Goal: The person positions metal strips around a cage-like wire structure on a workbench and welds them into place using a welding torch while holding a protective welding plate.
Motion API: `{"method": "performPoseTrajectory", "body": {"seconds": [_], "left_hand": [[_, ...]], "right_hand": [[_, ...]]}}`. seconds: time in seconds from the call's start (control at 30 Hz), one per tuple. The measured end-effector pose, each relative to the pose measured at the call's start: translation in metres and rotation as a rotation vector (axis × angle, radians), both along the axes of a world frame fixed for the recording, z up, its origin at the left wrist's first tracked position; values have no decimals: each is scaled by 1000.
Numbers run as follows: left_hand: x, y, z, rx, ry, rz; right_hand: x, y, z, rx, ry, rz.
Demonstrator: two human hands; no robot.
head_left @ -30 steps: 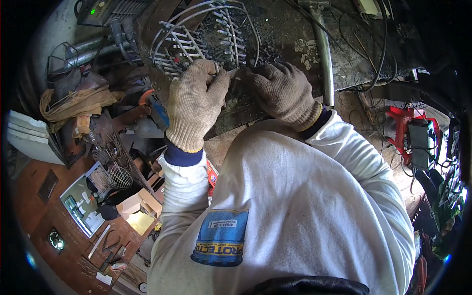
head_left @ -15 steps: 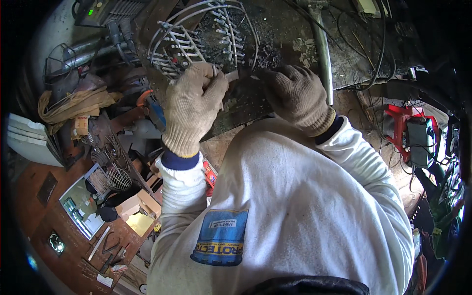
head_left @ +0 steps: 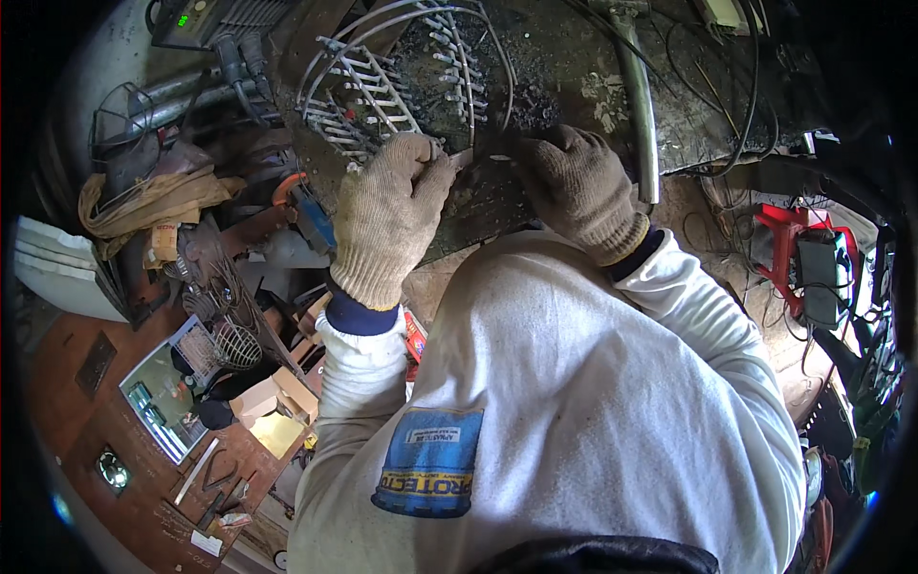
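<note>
My left hand [head_left: 392,215], in a beige knitted glove, pinches a small flat metal piece [head_left: 463,159] between thumb and fingers. Across a narrow gap, my right hand [head_left: 581,187] wears a darker, soiled glove and has its fingers closed. A small pale tip [head_left: 499,158] shows by those fingertips; the rest of it is hidden in shadow. Just beyond the left hand lies metal rod work [head_left: 371,84], with short crossbars set along longer rods. A curved metal ring [head_left: 510,72] arches around it on the dark workbench [head_left: 564,57].
A metal pipe [head_left: 639,115] lies right of my right hand, near black cables [head_left: 746,105]. A device with a green display [head_left: 186,24] stands far left. Below it are cloth [head_left: 143,206], a blue and orange tool [head_left: 311,215] and an open cardboard box [head_left: 273,402]. A red stand [head_left: 784,253] is at right.
The view has shifted slightly, moving the bench things a little right in the picture. Both hands keep their grips, and the gap between the metal piece and the pale tip looks slightly narrower.
</note>
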State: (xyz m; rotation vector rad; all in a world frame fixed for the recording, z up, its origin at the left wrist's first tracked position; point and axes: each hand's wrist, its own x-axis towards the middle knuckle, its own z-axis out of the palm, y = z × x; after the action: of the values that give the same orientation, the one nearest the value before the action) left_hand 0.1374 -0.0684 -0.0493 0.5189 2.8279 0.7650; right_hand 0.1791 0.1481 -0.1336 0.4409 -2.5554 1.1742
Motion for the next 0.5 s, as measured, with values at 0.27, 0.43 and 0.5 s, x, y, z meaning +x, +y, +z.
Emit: {"method": "performPoseTrajectory", "body": {"seconds": [0.27, 0.43, 0.5], "left_hand": [[-1, 2, -2, -5, 7, 33], [-3, -4, -8, -101, 104, -75], [-3, -1, -6, -94, 77, -51]], "right_hand": [[7, -7, -7, 53, -42, -22], [7, -9, -6, 13, -18, 21], [8, -12, -9, 32, -41, 37]]}}
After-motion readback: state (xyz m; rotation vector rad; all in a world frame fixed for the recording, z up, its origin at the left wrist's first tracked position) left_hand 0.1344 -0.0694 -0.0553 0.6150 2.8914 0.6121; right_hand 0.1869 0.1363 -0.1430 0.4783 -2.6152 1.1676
